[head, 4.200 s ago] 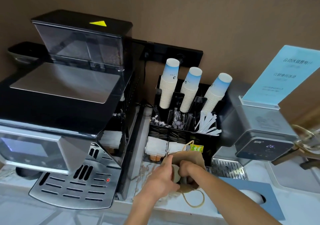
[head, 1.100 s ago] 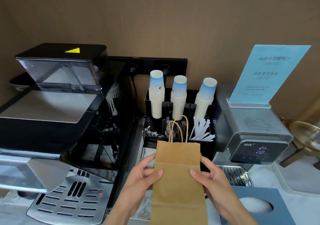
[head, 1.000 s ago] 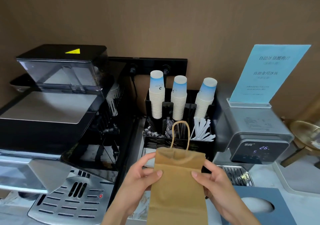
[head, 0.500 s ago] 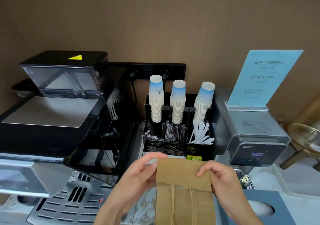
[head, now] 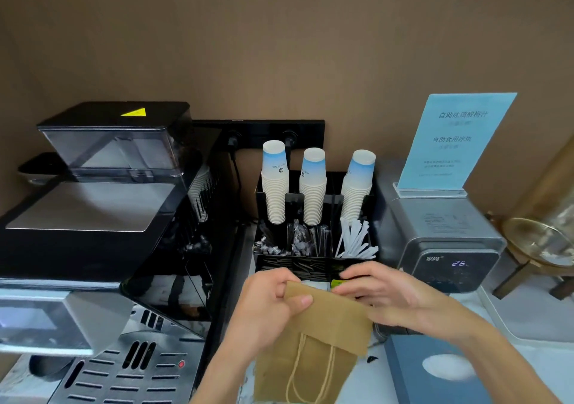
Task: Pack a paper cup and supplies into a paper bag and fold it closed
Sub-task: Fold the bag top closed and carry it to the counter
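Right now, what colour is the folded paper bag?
Plain brown kraft paper bag, seen in the head view.

1. Left hand [head: 273, 304]: bare forearm rising from lower centre, thumb over, fingers behind, grip pinched closed on folded top of brown kraft paper bag [head: 323, 326].
2. Right hand [head: 391, 298]: forearm entering from lower right, palm down, fingers loosely spread, fingertips at fold's right corner.

Light: soft, dim, even.
Glare: pale sheen on coffee machine [head: 93, 205] top, left.
Blur: right hand [head: 394, 298] smeared.
Edges: wide-angle bending.
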Available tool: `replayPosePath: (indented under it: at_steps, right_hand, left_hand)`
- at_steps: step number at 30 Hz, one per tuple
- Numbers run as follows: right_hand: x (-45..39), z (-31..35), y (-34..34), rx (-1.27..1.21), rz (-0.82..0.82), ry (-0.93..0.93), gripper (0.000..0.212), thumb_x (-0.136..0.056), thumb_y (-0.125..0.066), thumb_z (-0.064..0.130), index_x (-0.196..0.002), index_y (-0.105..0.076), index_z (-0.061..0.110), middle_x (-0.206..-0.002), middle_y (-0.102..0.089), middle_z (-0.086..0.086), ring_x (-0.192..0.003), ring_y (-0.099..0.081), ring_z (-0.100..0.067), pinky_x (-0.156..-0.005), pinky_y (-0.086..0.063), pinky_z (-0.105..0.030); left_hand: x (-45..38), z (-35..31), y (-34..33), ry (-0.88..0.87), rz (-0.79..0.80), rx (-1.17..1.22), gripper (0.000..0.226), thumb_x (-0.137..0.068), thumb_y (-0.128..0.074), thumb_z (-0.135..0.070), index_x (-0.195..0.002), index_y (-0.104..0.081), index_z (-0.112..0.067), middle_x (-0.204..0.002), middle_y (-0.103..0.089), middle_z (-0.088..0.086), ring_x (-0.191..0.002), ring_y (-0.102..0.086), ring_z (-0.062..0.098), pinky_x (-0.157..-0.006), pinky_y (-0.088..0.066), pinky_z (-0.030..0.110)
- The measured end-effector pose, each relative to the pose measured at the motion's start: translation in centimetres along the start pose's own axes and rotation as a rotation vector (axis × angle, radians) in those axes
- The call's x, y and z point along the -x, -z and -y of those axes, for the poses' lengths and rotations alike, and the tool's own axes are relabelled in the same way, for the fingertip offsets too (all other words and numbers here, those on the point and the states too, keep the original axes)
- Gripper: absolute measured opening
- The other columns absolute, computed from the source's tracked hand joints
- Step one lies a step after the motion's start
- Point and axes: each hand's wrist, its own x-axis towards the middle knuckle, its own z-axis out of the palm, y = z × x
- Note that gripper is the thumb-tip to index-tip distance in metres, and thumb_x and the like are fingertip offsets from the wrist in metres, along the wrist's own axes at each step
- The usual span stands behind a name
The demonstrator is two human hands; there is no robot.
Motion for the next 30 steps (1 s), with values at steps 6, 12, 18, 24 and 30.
replayPosePath:
  at_steps: [6,12,18,24,30]
  right_hand:
    - [-6.2,4.3,-1.6,0.808,0.155,-0.184,0.042,-0.083,-0.070,0.046,-0.058,-0.051,0.017,-0.047,-0.038,0.004,-0.044,-0.034,-0.010,-0.047,-0.028,-0.026]
    - [-5.0,5.0,0.0,0.561,0.099,-0.309,0.017,-0.078,-0.080,0.029,-0.079,-0.075,0.013,-0.074,-0.078,-0.003,-0.061,-0.064,-0.005,-0.063,-0.052,-0.022]
    - [-0.3,3.4,0.3,0.239,-0.080,-0.224,0.026,-0.083,-0.076,0.022,-0.058,-0.071,0.016,-0.049,-0.061,0.011,-0.043,-0.045,0.001,-0.049,-0.034,-0.005]
    - [4.2,0.6,-2.2,-0.106,-0.603,-0.052,0.010,-0.080,-0.075,0.008,-0.088,-0.079,0.004,-0.084,-0.079,-0.017,-0.081,-0.076,-0.025,-0.081,-0.057,-0.026]
    - [10.1,-1.3,-5.0,-0.393,-1.061,0.082,0.021,-0.076,-0.069,0.011,-0.092,-0.077,0.001,-0.081,-0.077,-0.023,-0.072,-0.073,-0.028,-0.068,-0.056,-0.033]
  left_hand:
    - [-0.6,-1.4,-2.7,-0.106,-0.026,-0.210,0.008,-0.078,-0.077,-0.013,-0.074,-0.072,-0.018,-0.062,-0.073,0.006,-0.053,-0.054,0.009,-0.055,-0.047,0.027]
    - [-0.8,-1.8,-0.9,-0.079,-0.092,-0.099,0.012,-0.081,-0.075,-0.009,-0.074,-0.072,-0.018,-0.065,-0.077,0.004,-0.061,-0.070,0.015,-0.064,-0.058,0.034]
    - [0.2,-2.1,0.2,-0.055,-0.044,0.075,0.011,-0.084,-0.073,-0.006,-0.076,-0.074,-0.013,-0.070,-0.078,0.009,-0.069,-0.075,0.027,-0.067,-0.061,0.036]
    - [1.0,-3.0,-1.3,-0.057,0.044,0.323,0.014,-0.084,-0.072,-0.003,-0.070,-0.068,-0.006,-0.065,-0.075,0.006,-0.060,-0.070,0.014,-0.052,-0.055,0.017]
    - [0.3,-3.9,-6.3,-0.040,0.434,0.293,0.012,-0.083,-0.073,-0.017,-0.093,-0.078,-0.014,-0.088,-0.081,0.007,-0.077,-0.075,0.015,-0.067,-0.059,0.032]
